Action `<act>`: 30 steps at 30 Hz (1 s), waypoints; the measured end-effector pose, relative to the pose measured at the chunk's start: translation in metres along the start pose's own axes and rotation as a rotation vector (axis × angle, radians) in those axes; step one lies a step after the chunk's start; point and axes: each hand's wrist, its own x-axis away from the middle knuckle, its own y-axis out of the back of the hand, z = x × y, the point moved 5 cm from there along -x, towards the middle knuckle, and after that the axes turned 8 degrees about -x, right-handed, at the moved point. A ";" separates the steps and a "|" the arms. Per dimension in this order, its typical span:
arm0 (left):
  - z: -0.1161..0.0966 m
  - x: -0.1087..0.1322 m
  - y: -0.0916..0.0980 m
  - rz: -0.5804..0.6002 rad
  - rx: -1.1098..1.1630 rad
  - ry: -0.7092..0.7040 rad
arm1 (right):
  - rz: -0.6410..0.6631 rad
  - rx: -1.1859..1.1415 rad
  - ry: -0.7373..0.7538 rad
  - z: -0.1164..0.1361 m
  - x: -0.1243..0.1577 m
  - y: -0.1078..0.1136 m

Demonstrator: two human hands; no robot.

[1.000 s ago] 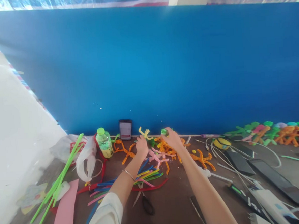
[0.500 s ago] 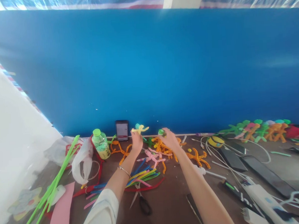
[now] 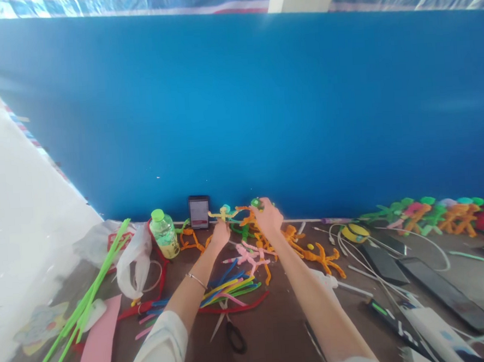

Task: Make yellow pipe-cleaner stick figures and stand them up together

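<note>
My left hand [image 3: 220, 234] is closed on a small yellow pipe-cleaner figure [image 3: 224, 214] with a teal top, holding it upright by its lower part with its arms spread. Close by on the right, my right hand [image 3: 269, 220] is closed around a figure with a green top [image 3: 257, 203]. Orange pipe-cleaner limbs [image 3: 243, 209] stick out to its left; my fingers cover the rest. Below the hands lie a pink pipe-cleaner figure [image 3: 250, 257] and a tangle of orange ones, another orange figure [image 3: 322, 258] being to the right.
Cut pipe cleaners [image 3: 232, 287] and black-handled scissors [image 3: 235, 335] lie in front. A bottle [image 3: 165, 235], a plastic bag [image 3: 134, 264] and long green strips [image 3: 88, 291] are left. Phones [image 3: 445, 291], cables, a yellow tape measure [image 3: 355, 232] and finished figures [image 3: 428, 219] are right.
The yellow figure has turned more upright with its arms spread. My right hand has risen slightly, and orange limbs now show beside its green piece. The view has shifted a little.
</note>
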 end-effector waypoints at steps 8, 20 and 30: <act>0.005 0.001 0.004 0.073 -0.077 0.029 | 0.156 0.074 0.092 0.003 -0.018 -0.033; 0.006 0.013 0.006 -0.036 -0.146 -0.067 | 0.240 0.152 0.162 -0.028 -0.014 -0.018; 0.004 0.013 0.010 -0.048 -0.077 -0.031 | 0.198 0.280 0.475 0.002 0.020 -0.025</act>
